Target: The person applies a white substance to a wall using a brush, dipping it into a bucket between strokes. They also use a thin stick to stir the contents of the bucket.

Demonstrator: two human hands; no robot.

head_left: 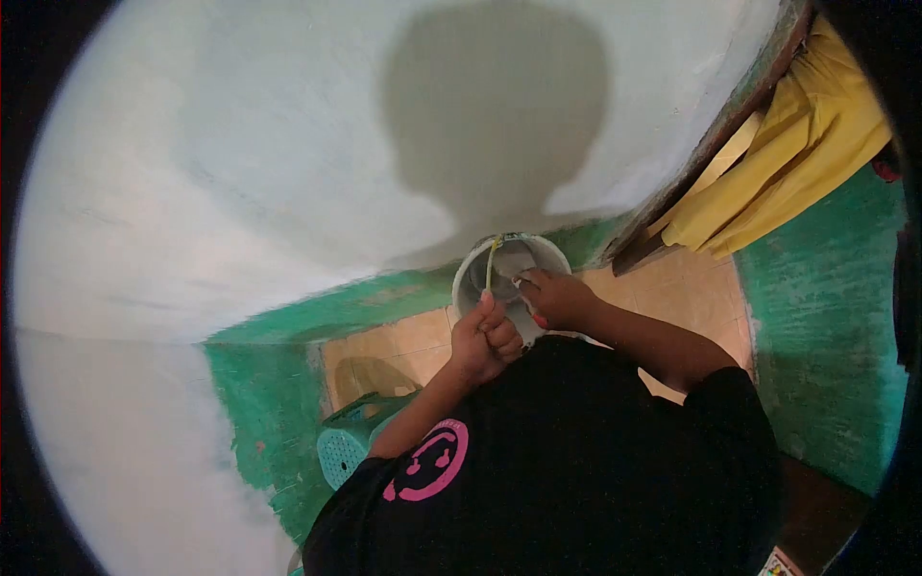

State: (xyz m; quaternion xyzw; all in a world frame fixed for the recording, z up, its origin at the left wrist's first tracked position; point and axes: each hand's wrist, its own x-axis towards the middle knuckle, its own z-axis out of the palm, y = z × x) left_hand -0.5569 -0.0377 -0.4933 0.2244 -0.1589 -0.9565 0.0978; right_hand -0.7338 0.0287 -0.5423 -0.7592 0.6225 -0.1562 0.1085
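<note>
Bucket: round, whitish bucket with a dark-marked rim (461, 277), set on the tan tiled floor (693, 288) against the wall's green lower band (338, 300). I judge it sits close to the torso so both forearms can reach it with elbows bent.

Strip: long, thin, pale-yellow strip (492, 266), running from the far rim to the left hand. I cannot tell whether its upper end is fixed to the bucket or only lies against it.

Left hand: the left hand (488, 338) is closed in a fist, thumb uppermost, round the strip's near end. The thumb on top seems to pin the strip and keep its length exposed.

Right hand: the right hand (557, 300) is partly closed over the bucket opening, fingers curled round a small red object (540, 321), possibly a handle. A pale bit shows at the fingertips; I cannot tell what it is. Its nearness to the left hand suggests both are kept over the opening on purpose.

Left side: teal, perforated plastic item (343, 459), beside the left forearm, well apart from the bucket.

Right side: yellow, draped cloth (792, 144), hanging apart from both hands.

Torso: black shirt with a pink smiling-face print (459, 451), near the bucket.
</note>
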